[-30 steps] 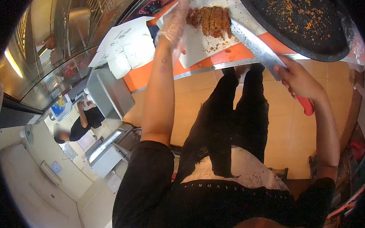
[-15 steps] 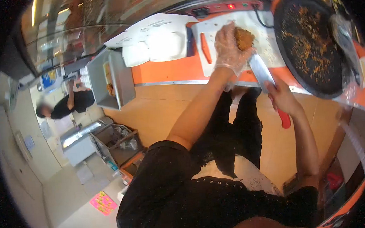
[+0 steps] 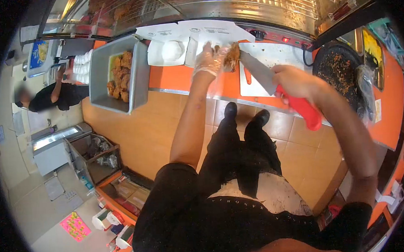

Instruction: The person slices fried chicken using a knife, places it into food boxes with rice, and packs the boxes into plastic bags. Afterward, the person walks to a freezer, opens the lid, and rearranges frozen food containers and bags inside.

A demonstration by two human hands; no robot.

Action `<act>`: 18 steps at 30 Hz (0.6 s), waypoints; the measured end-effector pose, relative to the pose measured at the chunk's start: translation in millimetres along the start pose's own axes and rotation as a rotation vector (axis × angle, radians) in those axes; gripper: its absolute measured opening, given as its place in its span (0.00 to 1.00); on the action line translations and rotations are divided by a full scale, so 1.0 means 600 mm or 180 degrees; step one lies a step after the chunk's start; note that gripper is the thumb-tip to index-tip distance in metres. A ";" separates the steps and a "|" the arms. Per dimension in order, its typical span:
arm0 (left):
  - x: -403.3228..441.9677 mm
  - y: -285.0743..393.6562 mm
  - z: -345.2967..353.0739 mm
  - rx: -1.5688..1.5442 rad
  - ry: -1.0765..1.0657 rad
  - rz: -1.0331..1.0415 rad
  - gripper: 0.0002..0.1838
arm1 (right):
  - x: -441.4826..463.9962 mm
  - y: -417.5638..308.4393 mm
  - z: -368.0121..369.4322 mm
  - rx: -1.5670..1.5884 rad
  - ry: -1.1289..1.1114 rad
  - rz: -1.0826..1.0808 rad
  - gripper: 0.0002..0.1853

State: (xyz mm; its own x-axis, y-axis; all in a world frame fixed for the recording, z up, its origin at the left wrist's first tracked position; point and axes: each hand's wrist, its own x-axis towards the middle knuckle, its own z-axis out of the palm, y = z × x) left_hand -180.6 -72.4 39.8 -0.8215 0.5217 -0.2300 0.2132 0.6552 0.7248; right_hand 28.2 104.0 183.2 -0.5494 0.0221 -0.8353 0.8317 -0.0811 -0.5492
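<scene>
My left hand (image 3: 209, 61), in a clear plastic glove, is closed on a piece of fried chicken (image 3: 232, 57) over an open white takeaway box (image 3: 190, 52). In my bare right hand (image 3: 297, 83) is a wide-bladed knife (image 3: 259, 72) with a red handle. Its blade tip lies against or just beside the chicken; I cannot tell which. A white rounded mound (image 3: 172, 50), which looks like rice, sits in the left box section. Behind the blade lies the white cutting board (image 3: 282, 55), with a slim red object (image 3: 247, 75) on it.
A grey tub (image 3: 140, 77) with fried chicken pieces (image 3: 121, 75) stands left of the box. A dark round pan (image 3: 337, 70) with crumbs is at the right. The glass warming cabinet (image 3: 251, 11) lines the back. Another person (image 3: 58, 94) stands at far left.
My left hand has moved left from the cutting board to the box with the chicken. The knife followed left, its blade now up beside the piece. The camera view has shifted.
</scene>
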 end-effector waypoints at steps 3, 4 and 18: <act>0.005 -0.033 -0.034 0.0151 0.0059 0.0073 0.37 | -0.046 -0.031 -0.005 -0.0278 0.0175 0.0181 0.26; 0.002 -0.040 -0.034 0.0027 0.0127 0.0067 0.32 | -0.056 -0.027 -0.012 -0.0153 0.0163 0.0157 0.27; -0.055 -0.073 -0.085 -0.0106 -0.0060 0.0080 0.22 | -0.042 0.320 0.083 0.1316 0.0849 -0.0456 0.24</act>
State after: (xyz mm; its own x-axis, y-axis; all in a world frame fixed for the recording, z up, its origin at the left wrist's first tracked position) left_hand -189.7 -146.0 48.9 -0.8061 0.5480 -0.2234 0.2156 0.6234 0.7516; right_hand 197.8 38.3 99.8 -0.5713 0.3109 -0.7596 0.6188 -0.4448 -0.6475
